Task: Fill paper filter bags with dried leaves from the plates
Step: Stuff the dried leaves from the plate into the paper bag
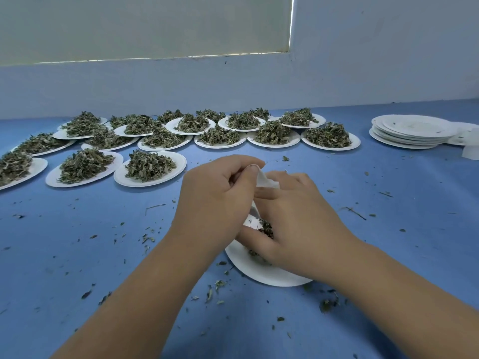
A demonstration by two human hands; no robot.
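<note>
The top edge of a paper filter bag [262, 177] is pinched by the left hand [217, 200], and the bag is held up between the two hands. A small bunch of dried leaves [267, 226] seems to be gripped by the curled thumb and fingers of the right hand [300, 218], right at the lower part of the bag. Most of the bag is hidden by the hands, so how full it is cannot be told. A white paper plate [259, 273] is seen under the hands. It is nearly bare, with only a few leaves left on it.

Far beyond the hands and off to the left, many full plates [181, 163] are set out in rows, each heaped with leaves. Far off to the right of the hands, a stack of empty plates [409, 137] is seen, so some plates seem to be done already. White paper pieces [470, 149] lie beside the stack, but what they are cannot be told. No filled bags can be picked out. Leaf crumbs [216, 285] are scattered on the blue surface [77, 255] all around the hands.

Much is left to do: this plate is almost finished, but every heap in the rows is yet to be bagged.
</note>
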